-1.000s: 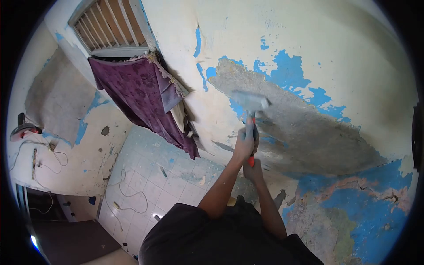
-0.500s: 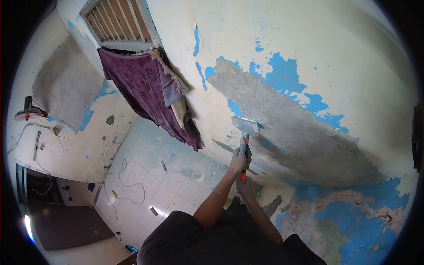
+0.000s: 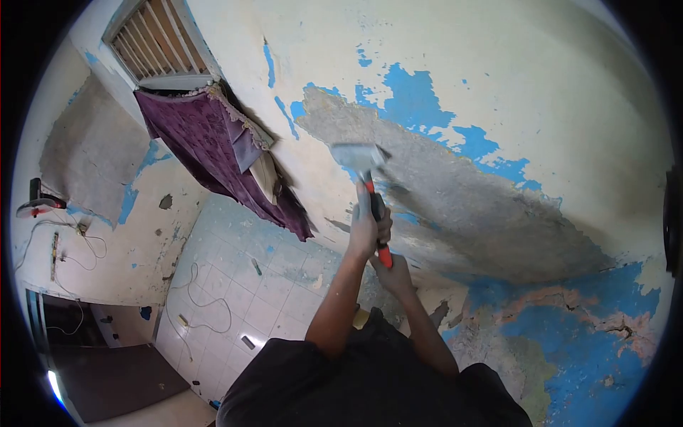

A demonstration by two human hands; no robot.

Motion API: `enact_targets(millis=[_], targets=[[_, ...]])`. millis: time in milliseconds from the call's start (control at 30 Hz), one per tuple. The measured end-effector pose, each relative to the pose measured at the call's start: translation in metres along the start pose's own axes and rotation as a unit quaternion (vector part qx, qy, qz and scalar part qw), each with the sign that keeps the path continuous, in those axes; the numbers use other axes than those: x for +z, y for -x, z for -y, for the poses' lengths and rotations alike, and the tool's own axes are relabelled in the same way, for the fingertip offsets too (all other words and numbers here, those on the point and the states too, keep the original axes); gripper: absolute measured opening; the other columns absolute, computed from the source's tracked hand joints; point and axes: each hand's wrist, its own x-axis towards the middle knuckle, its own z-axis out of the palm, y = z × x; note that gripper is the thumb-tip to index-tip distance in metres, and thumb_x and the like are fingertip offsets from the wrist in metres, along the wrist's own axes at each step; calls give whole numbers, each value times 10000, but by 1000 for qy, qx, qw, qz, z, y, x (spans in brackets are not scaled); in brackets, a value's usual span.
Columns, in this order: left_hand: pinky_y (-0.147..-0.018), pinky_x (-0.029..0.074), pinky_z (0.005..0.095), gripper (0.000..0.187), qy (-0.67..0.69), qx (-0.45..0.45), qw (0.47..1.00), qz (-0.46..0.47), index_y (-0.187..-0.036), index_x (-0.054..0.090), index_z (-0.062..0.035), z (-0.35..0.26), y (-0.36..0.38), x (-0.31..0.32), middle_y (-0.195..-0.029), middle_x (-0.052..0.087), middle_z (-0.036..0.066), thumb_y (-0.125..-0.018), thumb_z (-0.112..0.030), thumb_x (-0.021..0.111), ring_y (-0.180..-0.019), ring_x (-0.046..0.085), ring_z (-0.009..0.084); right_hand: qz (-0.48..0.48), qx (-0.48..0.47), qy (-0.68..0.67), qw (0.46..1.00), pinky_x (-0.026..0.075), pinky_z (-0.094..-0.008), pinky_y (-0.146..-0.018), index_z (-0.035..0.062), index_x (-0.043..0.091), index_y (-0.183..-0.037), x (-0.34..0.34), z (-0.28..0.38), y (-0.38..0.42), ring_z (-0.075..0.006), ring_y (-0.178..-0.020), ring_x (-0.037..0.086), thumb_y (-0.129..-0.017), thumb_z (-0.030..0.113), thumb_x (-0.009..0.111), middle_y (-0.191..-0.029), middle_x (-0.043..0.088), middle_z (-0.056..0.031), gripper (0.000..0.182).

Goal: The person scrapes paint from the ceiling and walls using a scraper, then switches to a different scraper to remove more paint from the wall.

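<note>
A wide scraper [image 3: 358, 155] with a pale metal blade and a red and black handle is in both hands. My left hand [image 3: 371, 222] is wrapped round the upper part of the handle. Lower down, my right hand [image 3: 393, 275] closes round the red butt end, its fingers partly hidden. The slightly blurred blade lies over the left part of a bare grey patch [image 3: 455, 188] on the wall, casting a shadow to its right. Blue paint [image 3: 413, 96] and cream paint [image 3: 498, 43] border the patch.
A purple curtain [image 3: 192, 135] hangs below a barred window [image 3: 158, 39] on the left. Cables [image 3: 213, 302] and small items lie on the tiled floor [image 3: 270, 299]. A grinder-like tool [image 3: 41, 203] is at far left. Cracked blue wall [image 3: 583, 341] is at lower right.
Both hands and the scraper have moved up along the wall, with the blade now closer to the upper left end of the grey patch. The camera view has also shifted slightly.
</note>
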Motion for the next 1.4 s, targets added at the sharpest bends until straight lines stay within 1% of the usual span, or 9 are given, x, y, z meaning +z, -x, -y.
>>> enact_targets(millis=[100,200,333,533,733,867,967,1133,1400], targets=[[-342,149,241,629,15,19,999,27,-630,317,-177,-12,2,7,-485,232,-61,-875,-755,278,-360,178,71,44,-19,-37,998,392,-299,-461,24,524,-710,-8,0,-1,-122,-474,514,-880,362,661,-513,491,-12,402],[-344,142,242,632,21,-75,997,-17,-632,312,-177,35,8,-9,-484,224,-58,-872,-760,270,-360,173,77,154,126,-141,970,372,-262,-422,41,512,-811,-12,-36,30,-107,-437,458,-900,356,644,-544,446,4,353],[-351,139,251,647,107,-135,985,32,-638,310,-177,36,24,11,-490,185,-54,-851,-785,255,-369,166,84,307,172,-553,755,346,-258,-304,45,481,-948,-49,-55,67,-121,-344,382,-987,370,455,-639,433,-27,329],[-362,142,247,630,306,-146,931,133,-672,317,-176,-7,50,61,-503,186,-59,-860,-774,251,-382,144,81,337,205,-678,620,302,-241,-256,46,425,-1066,-114,52,102,-104,-322,362,-1015,433,321,-616,425,-35,405],[-318,135,243,621,359,-137,919,88,-626,321,-180,-24,40,54,-473,202,-69,-887,-741,267,-351,147,70,260,275,-613,694,261,-224,-262,55,425,-1050,-113,98,94,-84,-298,308,-1023,423,310,-583,385,-1,387],[-311,131,234,603,420,-168,873,183,-624,338,-185,-29,56,53,-470,207,-71,-903,-717,283,-345,155,63,223,275,-535,767,230,-225,-265,73,443,-1035,-101,133,115,-76,-289,278,-1017,442,328,-567,374,16,387],[-306,133,230,592,403,-167,893,110,-624,345,-185,-38,56,60,-468,207,-70,-915,-698,291,-345,151,62,210,263,-490,804,213,-234,-266,82,460,-1016,-100,140,119,-78,-286,269,-1007,462,350,-558,368,21,395],[-299,136,228,596,430,-149,868,198,-623,346,-179,-25,51,42,-463,212,-65,-918,-693,288,-339,161,65,175,262,-422,850,202,-248,-260,80,471,-991,-87,142,119,-83,-284,272,-997,472,375,-540,354,29,404],[-337,154,247,594,370,-121,907,163,-674,341,-178,-23,56,69,-498,210,-56,-903,-721,268,-374,177,81,216,219,-467,829,211,-229,-247,46,462,-1058,-119,122,117,-74,-286,284,-1017,436,328,-547,352,18,414]])
